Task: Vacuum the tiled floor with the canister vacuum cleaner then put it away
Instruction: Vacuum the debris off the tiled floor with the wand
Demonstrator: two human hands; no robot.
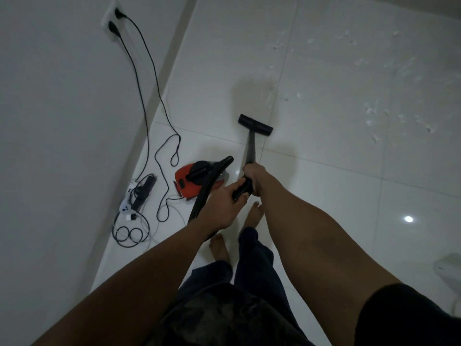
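A red canister vacuum (189, 182) sits on the white tiled floor (324, 183) near my feet. Its black hose (209, 181) arcs up from the canister to my hands. My right hand (253, 174) grips the top of the black wand (250, 148), whose flat floor head (255, 124) rests on the tiles ahead. Just behind it, my left hand (224, 206) holds the ribbed hose end (240, 191). Small white scraps (374, 113) lie scattered over the tiles to the right of the head.
A wall (62, 121) runs along the left, with a socket (112, 20) holding two black plugs. Their cords (147, 96) trail down to a power strip (143, 193) and coiled cables (129, 233) on the floor. A white object (449, 268) shows at the right edge.
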